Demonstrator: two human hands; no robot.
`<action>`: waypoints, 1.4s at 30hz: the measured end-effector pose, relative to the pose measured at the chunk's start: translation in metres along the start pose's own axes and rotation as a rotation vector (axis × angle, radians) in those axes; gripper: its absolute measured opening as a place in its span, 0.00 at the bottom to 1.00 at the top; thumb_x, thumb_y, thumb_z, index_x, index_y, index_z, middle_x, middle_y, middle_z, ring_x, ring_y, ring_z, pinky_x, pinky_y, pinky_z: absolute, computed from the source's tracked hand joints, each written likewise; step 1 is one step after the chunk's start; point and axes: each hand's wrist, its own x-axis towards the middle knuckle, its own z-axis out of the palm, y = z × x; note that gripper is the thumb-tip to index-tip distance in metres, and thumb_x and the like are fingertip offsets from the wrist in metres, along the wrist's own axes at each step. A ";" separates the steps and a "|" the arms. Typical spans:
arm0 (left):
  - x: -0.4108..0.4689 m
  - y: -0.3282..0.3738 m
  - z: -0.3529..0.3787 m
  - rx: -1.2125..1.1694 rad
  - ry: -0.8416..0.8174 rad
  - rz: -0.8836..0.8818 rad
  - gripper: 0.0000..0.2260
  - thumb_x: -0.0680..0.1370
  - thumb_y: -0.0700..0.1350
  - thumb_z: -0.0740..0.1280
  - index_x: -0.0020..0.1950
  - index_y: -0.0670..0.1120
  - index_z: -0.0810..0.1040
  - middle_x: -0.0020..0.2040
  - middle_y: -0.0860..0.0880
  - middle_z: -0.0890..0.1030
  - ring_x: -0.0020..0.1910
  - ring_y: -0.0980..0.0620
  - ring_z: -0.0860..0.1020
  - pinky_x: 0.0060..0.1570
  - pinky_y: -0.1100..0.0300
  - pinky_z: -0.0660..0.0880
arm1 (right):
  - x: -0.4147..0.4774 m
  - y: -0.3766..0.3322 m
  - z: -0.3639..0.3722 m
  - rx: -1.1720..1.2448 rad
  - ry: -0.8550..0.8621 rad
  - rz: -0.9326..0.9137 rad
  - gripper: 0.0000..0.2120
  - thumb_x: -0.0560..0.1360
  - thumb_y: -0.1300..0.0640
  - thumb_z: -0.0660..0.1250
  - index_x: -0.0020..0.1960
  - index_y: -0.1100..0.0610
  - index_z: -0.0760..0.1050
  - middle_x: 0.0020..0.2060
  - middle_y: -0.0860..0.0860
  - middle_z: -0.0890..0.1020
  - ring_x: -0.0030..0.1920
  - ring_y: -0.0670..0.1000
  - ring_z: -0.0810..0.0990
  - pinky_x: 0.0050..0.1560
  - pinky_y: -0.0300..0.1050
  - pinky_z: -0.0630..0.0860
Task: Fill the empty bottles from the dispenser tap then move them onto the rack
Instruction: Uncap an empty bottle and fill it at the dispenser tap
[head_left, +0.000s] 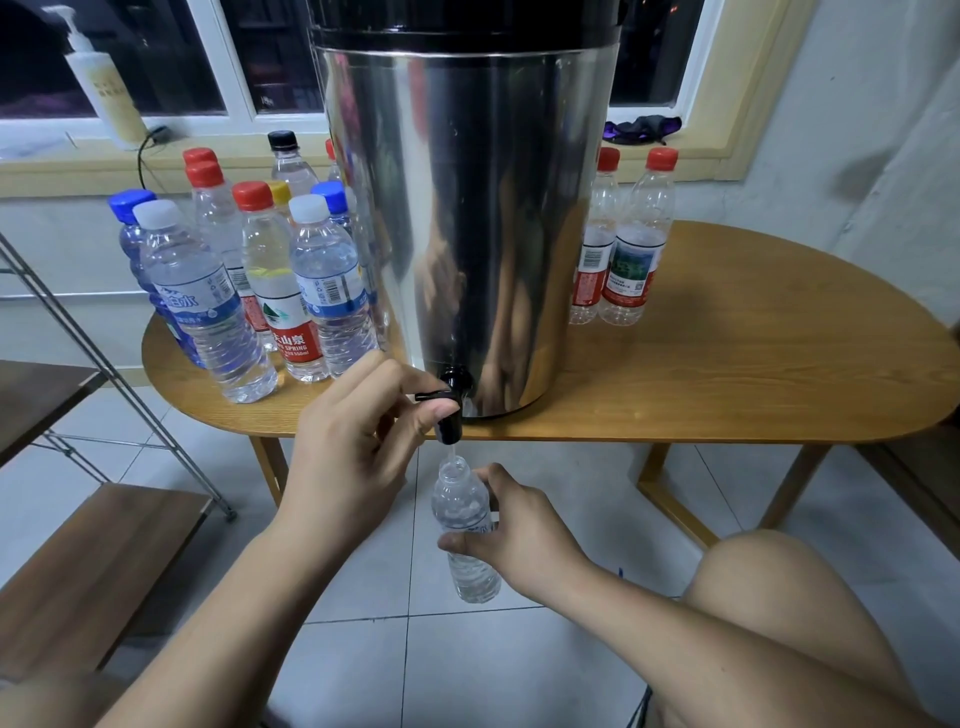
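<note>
The left hand (358, 441) pinches the black tap (451, 410) of the steel dispenser (467, 208), with the thumb under the lever and the fingers curled over it. Just below this hand, the right hand (519, 525) grips the open plastic bottle (460, 501) around its middle. The bottle stands almost upright, with its mouth directly under the tap spout but not touching it. A thin stream of water runs from the spout into the mouth, and water is visible inside the bottle.

Above the left hand and to its left, a group of capped bottles (260, 275) stands on the wooden table (753, 364), close beside the dispenser. Above the right hand, on the other side of the dispenser, stand two red-capped bottles (623, 244). The rack (78, 561), with wooden shelves and a metal frame, is far to the left of the left hand, down by the tiled floor (363, 649).
</note>
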 end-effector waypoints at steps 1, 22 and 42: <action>0.000 0.000 0.000 0.002 0.005 -0.004 0.07 0.84 0.47 0.71 0.50 0.44 0.83 0.43 0.57 0.76 0.42 0.59 0.78 0.42 0.61 0.73 | 0.000 0.000 0.000 0.001 0.000 0.001 0.30 0.65 0.34 0.81 0.61 0.41 0.73 0.53 0.39 0.85 0.55 0.41 0.83 0.60 0.51 0.82; 0.013 -0.003 0.003 0.017 0.032 -0.037 0.03 0.83 0.45 0.73 0.53 0.46 0.84 0.42 0.60 0.78 0.42 0.55 0.80 0.42 0.61 0.73 | 0.002 0.000 -0.001 -0.015 0.018 -0.014 0.30 0.67 0.37 0.82 0.62 0.42 0.73 0.54 0.40 0.85 0.56 0.42 0.83 0.60 0.49 0.82; 0.001 -0.005 0.004 0.064 0.079 0.032 0.04 0.81 0.43 0.75 0.48 0.43 0.84 0.44 0.58 0.79 0.42 0.62 0.79 0.41 0.64 0.73 | 0.000 -0.001 -0.002 -0.010 -0.004 0.003 0.30 0.67 0.36 0.81 0.63 0.41 0.72 0.55 0.39 0.84 0.56 0.41 0.83 0.60 0.49 0.82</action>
